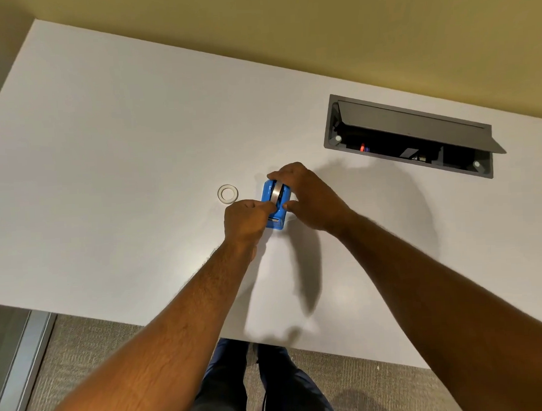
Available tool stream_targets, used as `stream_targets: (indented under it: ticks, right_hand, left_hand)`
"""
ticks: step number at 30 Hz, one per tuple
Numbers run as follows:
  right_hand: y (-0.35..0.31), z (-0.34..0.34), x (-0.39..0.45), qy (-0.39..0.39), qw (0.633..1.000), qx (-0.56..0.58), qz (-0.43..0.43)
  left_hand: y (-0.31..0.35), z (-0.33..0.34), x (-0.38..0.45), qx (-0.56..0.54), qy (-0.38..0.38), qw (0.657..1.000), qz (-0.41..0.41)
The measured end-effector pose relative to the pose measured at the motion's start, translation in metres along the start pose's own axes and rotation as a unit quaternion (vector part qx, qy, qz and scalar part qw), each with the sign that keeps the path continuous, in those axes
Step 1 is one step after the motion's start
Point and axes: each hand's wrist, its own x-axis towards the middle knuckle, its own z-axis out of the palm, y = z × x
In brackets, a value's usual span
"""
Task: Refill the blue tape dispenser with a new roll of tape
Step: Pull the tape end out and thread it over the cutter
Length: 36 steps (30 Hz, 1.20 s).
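Note:
The blue tape dispenser (274, 205) stands on the white table (119, 150), near its middle. A roll with a grey band of tape (276, 193) sits in its slot. My right hand (306, 194) wraps over the dispenser's far end and right side. My left hand (247, 220) is at the dispenser's left side, its thumb and forefinger pinched at the tape close to the cutter end. A second ring of tape, whitish and nearly flat (228, 194), lies on the table just left of the dispenser, apart from both hands.
A grey cable box (413, 135) is set into the table at the back right, its lid tilted open. The yellow wall runs behind the table. The table's front edge is close to my legs, with carpet below.

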Motion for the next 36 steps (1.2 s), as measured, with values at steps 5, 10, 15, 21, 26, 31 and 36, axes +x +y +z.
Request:
stream_targets:
  ticks: [5, 10, 15, 21, 26, 31, 36]
  right_hand:
    - [0.003, -0.021, 0.02, -0.083, 0.992, -0.07, -0.062]
    - [0.001, -0.029, 0.03, -0.133, 0.981, -0.112, -0.091]
    - [-0.003, -0.033, 0.034, -0.147, 0.976, -0.135, -0.091]
    - [-0.007, -0.035, 0.033, -0.145, 0.972, -0.151, -0.105]
    - [-0.008, -0.036, 0.034, -0.149, 0.972, -0.153, -0.096]
    - [-0.009, -0.035, 0.034, -0.152, 0.973, -0.149, -0.087]
    - [-0.01, -0.036, 0.033, -0.152, 0.973, -0.151, -0.087]
  left_hand:
    - [-0.001, 0.001, -0.001, 0.001, 0.0, 1.0, -0.001]
    - [-0.002, 0.003, -0.001, -0.007, 0.01, 1.0, -0.011]
    - [-0.002, 0.004, -0.001, -0.01, 0.01, 1.0, -0.02]
    - [-0.003, 0.004, -0.001, 0.0, 0.015, 1.0, -0.018]
    - [-0.005, 0.003, -0.003, -0.006, 0.019, 1.0, -0.008]
    - [-0.008, 0.001, -0.005, 0.002, 0.02, 1.0, -0.001]
    - [-0.009, -0.001, -0.008, -0.006, 0.019, 1.0, 0.004]
